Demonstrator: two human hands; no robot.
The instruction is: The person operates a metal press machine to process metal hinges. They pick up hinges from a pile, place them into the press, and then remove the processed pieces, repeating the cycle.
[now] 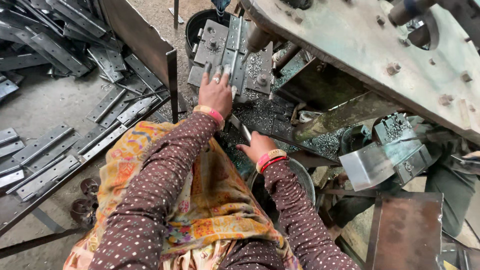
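Note:
My left hand (216,91) reaches forward and presses its fingers on a long grey metal hinge strip (233,52) lying on the jig plate (211,40) of a drill press. The drill bit (246,54) hangs just right of the strip. My right hand (256,145) rests lower down at the edge of the machine bed, its fingers touching a thin metal rod (241,129) among metal shavings (260,112). Both wrists wear pink and red bangles. Whether the right hand grips the rod is unclear.
Several grey hinge strips (60,150) lie piled on a low table at the left. A rusty upright plate (140,37) stands between that pile and the machine. A dark bucket (197,22) sits behind the jig. The heavy machine arm (380,55) crosses the upper right.

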